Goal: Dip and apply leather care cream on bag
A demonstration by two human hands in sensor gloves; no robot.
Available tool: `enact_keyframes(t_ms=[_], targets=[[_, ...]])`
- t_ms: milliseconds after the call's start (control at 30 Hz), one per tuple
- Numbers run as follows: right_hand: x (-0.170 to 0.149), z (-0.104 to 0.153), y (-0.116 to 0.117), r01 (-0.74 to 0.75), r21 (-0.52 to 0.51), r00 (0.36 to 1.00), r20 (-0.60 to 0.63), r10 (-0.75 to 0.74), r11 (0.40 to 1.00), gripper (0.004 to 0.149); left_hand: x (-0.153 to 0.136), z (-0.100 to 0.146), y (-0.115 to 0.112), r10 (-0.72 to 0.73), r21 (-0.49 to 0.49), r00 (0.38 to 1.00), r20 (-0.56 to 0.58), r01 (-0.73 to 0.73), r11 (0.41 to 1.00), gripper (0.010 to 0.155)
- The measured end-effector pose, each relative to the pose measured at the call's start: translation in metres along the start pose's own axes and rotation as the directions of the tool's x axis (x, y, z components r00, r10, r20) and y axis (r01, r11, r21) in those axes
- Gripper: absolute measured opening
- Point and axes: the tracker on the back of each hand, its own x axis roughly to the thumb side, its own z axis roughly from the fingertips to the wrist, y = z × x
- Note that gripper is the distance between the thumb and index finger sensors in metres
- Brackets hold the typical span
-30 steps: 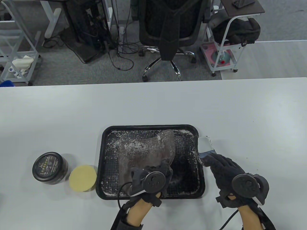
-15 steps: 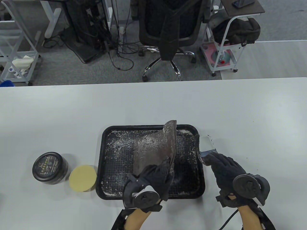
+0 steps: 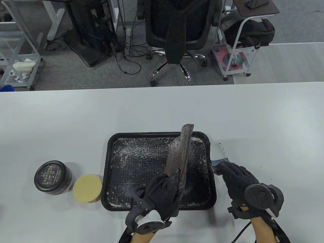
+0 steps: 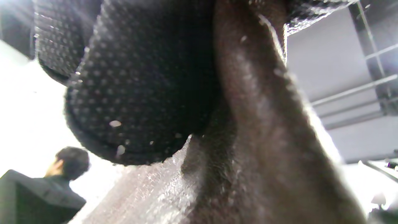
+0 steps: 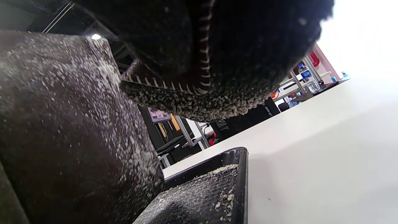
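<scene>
Gripping the brown bag (image 3: 180,152), the left hand (image 3: 162,195) now holds it more upright over the tray (image 3: 107,162); the right hand (image 3: 238,179) still presses a white cloth (image 3: 218,155).

The table view is looking steeply down over the table's (image 3: 253,114) near edge. Both wrist views are sitting very close, angling upward; all three are sharing the bag (image 3: 179,152) (image 4: 264,140) (image 5: 62,124).

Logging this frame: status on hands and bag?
Left hand grips bag, tipped on edge over tray. Right hand on applicator. Cream jar untouched.
</scene>
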Motion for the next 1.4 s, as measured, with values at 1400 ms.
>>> enact_keyframes(t_ms=[1400], targets=[[-0.003,0.001,0.010,-0.044,0.048,0.999,-0.009,0.045,0.998,0.041,-0.163,0.115,0.040,-0.125,-0.368,0.435,-0.892,-0.537,0.759,0.053]])
